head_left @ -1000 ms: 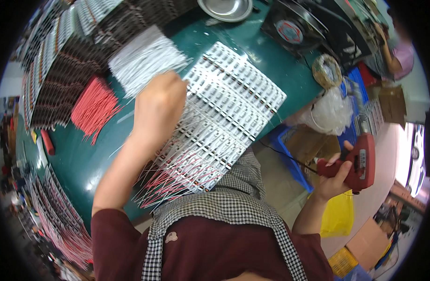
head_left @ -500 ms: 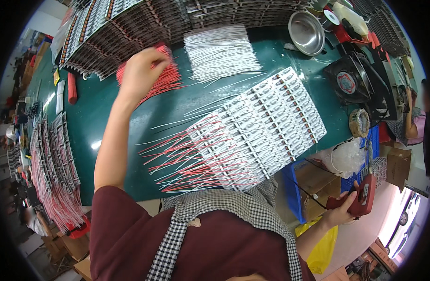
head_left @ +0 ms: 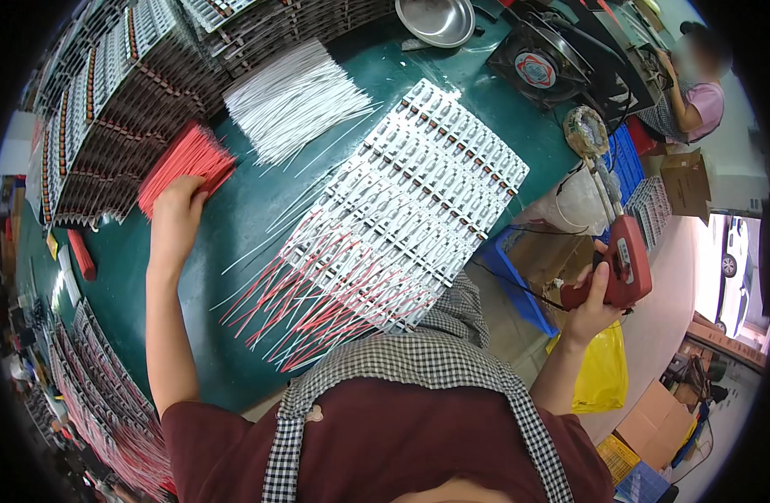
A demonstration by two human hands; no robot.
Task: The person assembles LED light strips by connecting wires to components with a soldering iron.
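My left hand [head_left: 177,216] is at the near edge of a pile of red wires [head_left: 192,161], touching it with curled fingers. Whatever is between the fingertips is too small to make out. In my right hand [head_left: 594,303], off the table's right side, is a red soldering gun [head_left: 628,264] with its long metal tip pointing up and away. Between my hands lies a white panel of small lamp-like modules [head_left: 431,180], tilted on the table. Red and white wires [head_left: 292,306] stick out from its near left part. Beyond it is a stack of white wires [head_left: 297,101].
Tall stacks of panels [head_left: 121,109] line the table's far left. A metal bowl [head_left: 435,21], a black fan [head_left: 540,67] and a tape roll [head_left: 586,132] stand far right. A blue crate [head_left: 519,289] sits below the table edge. Another person [head_left: 695,96] works at the far right.
My view has swung to the right. My left hand has gone from above the red wires to their near edge. My right hand still grips the soldering gun, now raised somewhat.
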